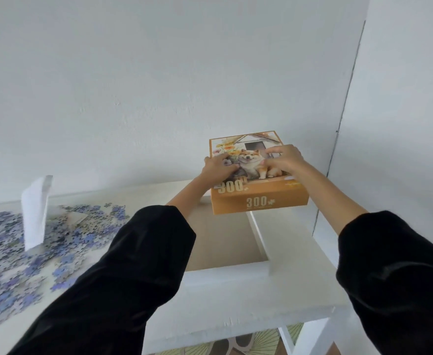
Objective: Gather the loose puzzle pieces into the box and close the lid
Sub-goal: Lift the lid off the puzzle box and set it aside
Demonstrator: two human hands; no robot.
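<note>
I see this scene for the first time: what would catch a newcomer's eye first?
The orange puzzle box at the table's far right, with the left hand and right hand laid on its dog-picture lid. Then the bluish loose puzzle pieces spread across the left.

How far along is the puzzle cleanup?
Done: the orange cardboard puzzle box with the dog picture has its lid on. In hand: left hand and right hand both rest on that lid. Left: the loose blue-purple puzzle pieces lie scattered on the white table; the open white box with a brown inside holds none visible.
</note>
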